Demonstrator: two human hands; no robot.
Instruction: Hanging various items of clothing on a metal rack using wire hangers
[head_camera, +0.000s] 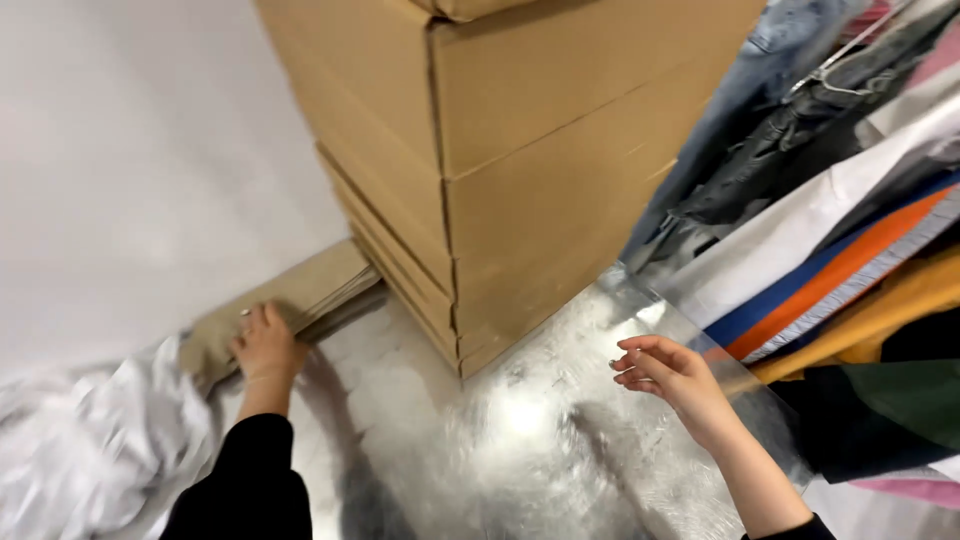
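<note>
Two bare hands worked low in my view. My left hand (265, 345), at eight o'clock, lay fingers-down on a stack of flattened brown cardboard sheets (300, 295), gripping its edge. My right hand (672, 375), at four o'clock, hovered loosely curled, holding nothing, over the shiny metal surface (520, 440). Plain brown boxes (520, 150) towered at twelve; folded garments (850, 250) lay at three, white plastic wrap (80, 440) at nine.

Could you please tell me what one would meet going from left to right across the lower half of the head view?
Crumpled white fabric → left hand on flat brown cardboard sheets → stack of cardboard boxes → right hand → pile of coloured garments.
</note>
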